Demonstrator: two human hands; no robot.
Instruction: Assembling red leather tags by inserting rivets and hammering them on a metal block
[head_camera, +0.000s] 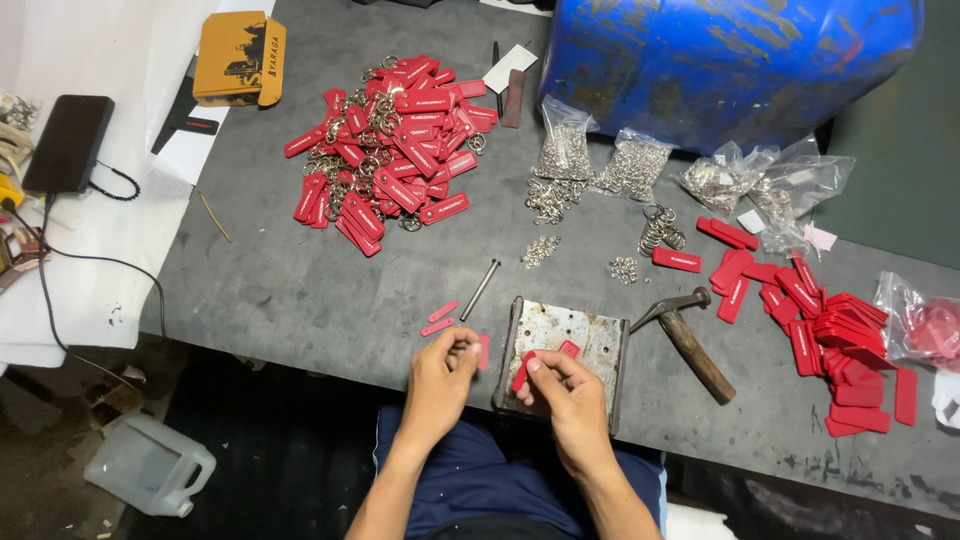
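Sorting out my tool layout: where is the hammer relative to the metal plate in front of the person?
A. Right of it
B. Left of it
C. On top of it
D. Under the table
A. The hammer lies on the table just right of the metal plate.

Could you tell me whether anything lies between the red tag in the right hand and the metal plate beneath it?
Nothing visible does. The right hand holds the red tag right over the near left part of the metal plate; another small red piece lies farther back on the plate, clear of it.
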